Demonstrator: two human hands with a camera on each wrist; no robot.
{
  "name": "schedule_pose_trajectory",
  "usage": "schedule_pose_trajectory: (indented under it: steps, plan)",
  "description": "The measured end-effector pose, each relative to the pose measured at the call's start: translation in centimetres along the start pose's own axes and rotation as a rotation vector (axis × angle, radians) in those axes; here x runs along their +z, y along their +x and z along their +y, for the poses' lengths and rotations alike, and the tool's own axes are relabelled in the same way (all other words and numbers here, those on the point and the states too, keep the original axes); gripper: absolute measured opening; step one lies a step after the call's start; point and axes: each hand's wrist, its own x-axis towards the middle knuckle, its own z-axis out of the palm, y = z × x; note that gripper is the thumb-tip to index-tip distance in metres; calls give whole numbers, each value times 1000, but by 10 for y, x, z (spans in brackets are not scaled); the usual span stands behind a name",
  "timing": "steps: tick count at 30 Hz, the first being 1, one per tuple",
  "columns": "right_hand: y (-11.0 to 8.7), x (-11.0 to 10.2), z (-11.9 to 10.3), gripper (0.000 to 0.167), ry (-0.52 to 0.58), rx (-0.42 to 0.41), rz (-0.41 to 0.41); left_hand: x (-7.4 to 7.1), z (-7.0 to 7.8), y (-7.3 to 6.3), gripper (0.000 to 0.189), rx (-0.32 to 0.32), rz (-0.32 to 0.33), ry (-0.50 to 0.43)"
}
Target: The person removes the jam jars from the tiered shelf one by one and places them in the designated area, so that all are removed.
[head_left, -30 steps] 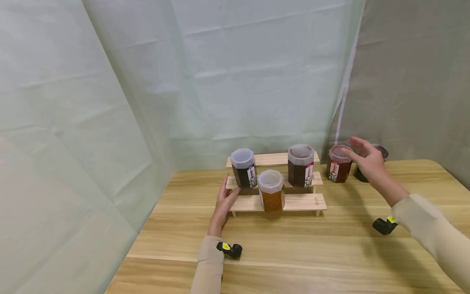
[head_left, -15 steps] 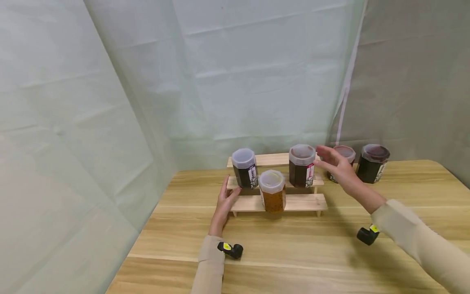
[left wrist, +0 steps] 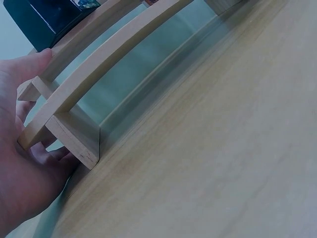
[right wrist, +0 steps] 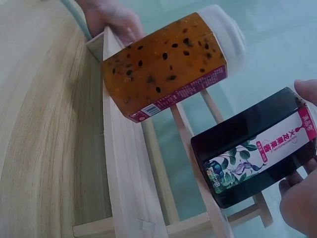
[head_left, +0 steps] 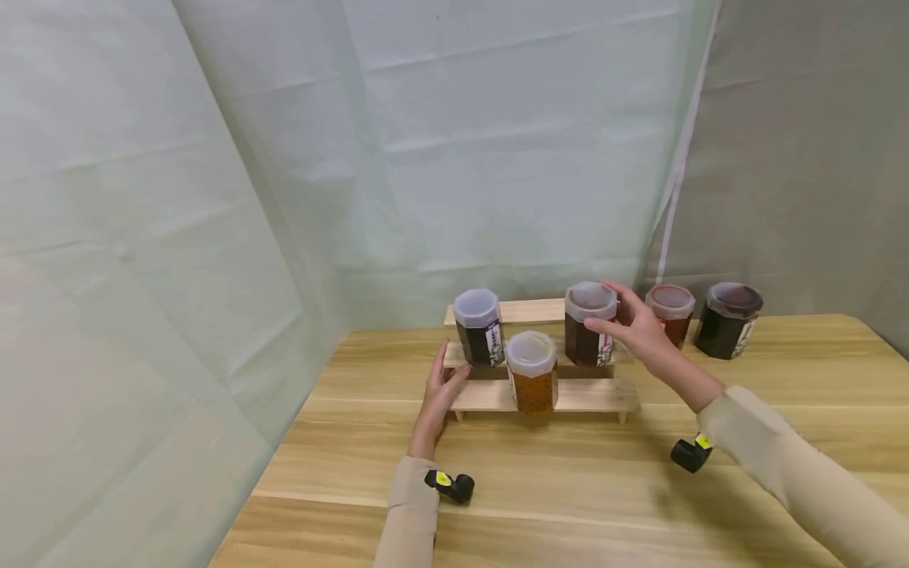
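Observation:
At the left end of the stepped wooden rack (head_left: 592,394), my left hand (head_left: 432,402) holds the end pieces, thumb near the middle step and fingers lower down, as the left wrist view shows. My right hand (head_left: 642,335) has thumb and fingers about the lid end of a dark red jam jar (head_left: 585,339) with a pink-and-white label (right wrist: 257,146). That jar stands on the middle step's right side. An orange jam jar (head_left: 536,390) with dark seeds stands on the lowest step. A dark purple-labelled jar (head_left: 474,339) stands at the middle step's left, near my left thumb.
Right of the rack, a red jar (head_left: 671,304) and a darker jar (head_left: 726,331) stand on the wooden table (head_left: 568,489). A pale cloth curtain (head_left: 511,158) hangs behind and to the left.
My right hand has moved left from above the jars on the table to the dark red jar on the rack and closed round it. My left hand stays at the rack's end.

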Motion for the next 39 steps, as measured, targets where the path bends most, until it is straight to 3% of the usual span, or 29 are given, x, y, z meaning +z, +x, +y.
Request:
schedule_pose_trajectory:
  steps: [8,17,22,30,39]
  plan:
    - [-2,-2,-1,76,6,-4,-8,3,5,3,75,-96,15,-2]
    - [-6,-12,1,78,-16,21,22,3,6,3,74,-90,8,11]
    - [-11,-16,-2,79,-12,82,29,2,5,2,75,-87,3,1]
    - [-19,-25,-5,82,-8,128,19,3,35,-12,74,-110,-21,3]
    - [-29,-39,-6,78,29,109,1,1,8,1,74,-107,0,6]
